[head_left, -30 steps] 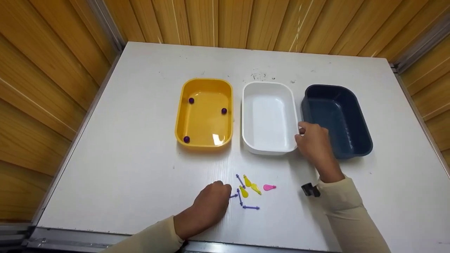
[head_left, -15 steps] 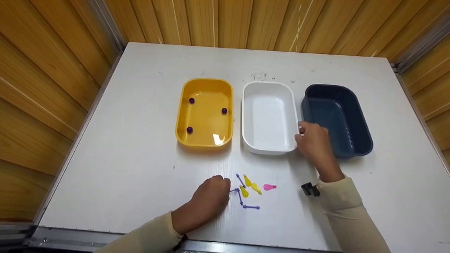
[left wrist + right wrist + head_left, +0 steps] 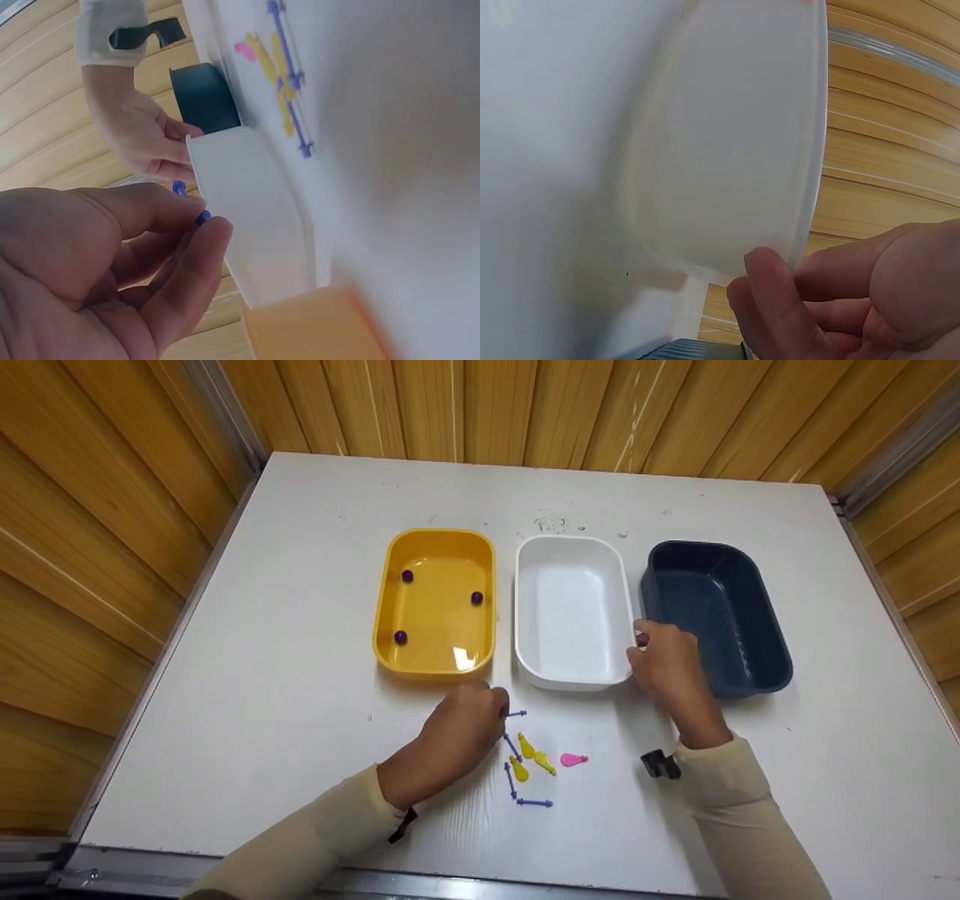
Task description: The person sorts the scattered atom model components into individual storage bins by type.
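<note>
Between thumb and fingertips my left hand [image 3: 461,727] pinches a small purple stick with knobbed ends [image 3: 517,713], raised near the front of the white bin [image 3: 574,684]. In the left wrist view, the stick's knobbed end [image 3: 179,187] pokes out past the fingers. My right hand [image 3: 667,664] holds the white bin's right rim near its front corner; the right wrist view shows fingertips [image 3: 769,270] against the bin's wall. On the table lie 3 more purple sticks [image 3: 535,802], 3 yellow bulb-shaped pieces [image 3: 545,763] and a pink one [image 3: 574,760].
A yellow bin [image 3: 435,669] with 3 dark purple balls [image 3: 477,598] stands left of the white bin. To the right is a dark blue bin [image 3: 772,622]. Wood-panelled walls [image 3: 495,409] border the white table [image 3: 225,697] at the back and sides.
My left hand has lifted the purple stick from among the pieces and moved forward toward the bins. One ball in the yellow bin rolled slightly back from the front. My right hand stays put.
</note>
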Demonstrator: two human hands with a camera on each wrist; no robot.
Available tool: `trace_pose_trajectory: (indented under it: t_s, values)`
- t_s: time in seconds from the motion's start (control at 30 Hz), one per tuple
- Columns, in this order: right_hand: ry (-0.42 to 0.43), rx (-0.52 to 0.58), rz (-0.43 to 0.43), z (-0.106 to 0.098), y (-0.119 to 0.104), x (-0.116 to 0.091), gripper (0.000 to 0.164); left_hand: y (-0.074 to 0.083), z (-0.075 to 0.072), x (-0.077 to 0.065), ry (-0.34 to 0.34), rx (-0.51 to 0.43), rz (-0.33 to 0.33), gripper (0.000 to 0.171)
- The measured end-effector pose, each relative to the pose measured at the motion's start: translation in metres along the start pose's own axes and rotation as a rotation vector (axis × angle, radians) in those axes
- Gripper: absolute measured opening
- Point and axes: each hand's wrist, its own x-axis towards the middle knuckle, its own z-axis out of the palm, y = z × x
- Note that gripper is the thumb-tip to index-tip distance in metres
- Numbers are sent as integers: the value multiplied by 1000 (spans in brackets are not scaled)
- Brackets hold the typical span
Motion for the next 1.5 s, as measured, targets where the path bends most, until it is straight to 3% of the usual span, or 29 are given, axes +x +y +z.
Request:
trace_pose_trajectory:
  t_s: [0.13,0.23,0.43,0.63,0.83,1.0,1.17,1.27,1.37,1.5]
  values:
    - [4,0,-2,-2,1,1,33,4,-6,16,24,5,-9,11]
    - [23,-22,-28,-2,2,2,23,8,-7,26,30,15,-9,14]
    - [60,-37,-58,0,1,3,5,12,-5,42,69,60,55,17]
    - [40,-37,-44,0,0,4,11,13,-4,54,117,71,121,25]
    - [6,-31,-10,-2,-2,3,31,19,0,63,121,102,126,25]
    - [3,-34,-1,-2,-3,2,30,18,4,63,109,89,123,24]
    - [18,-43,-27,-1,-2,3,21,13,3,59,143,66,126,23]
    - [16,-52,-34,-1,-3,3,26,9,1,53,154,52,118,21]
    - [10,-51,-24,-1,-3,2,34,5,0,47,140,32,104,20]
    - [15,-50,-24,-2,-2,2,29,0,2,40,103,17,86,19]
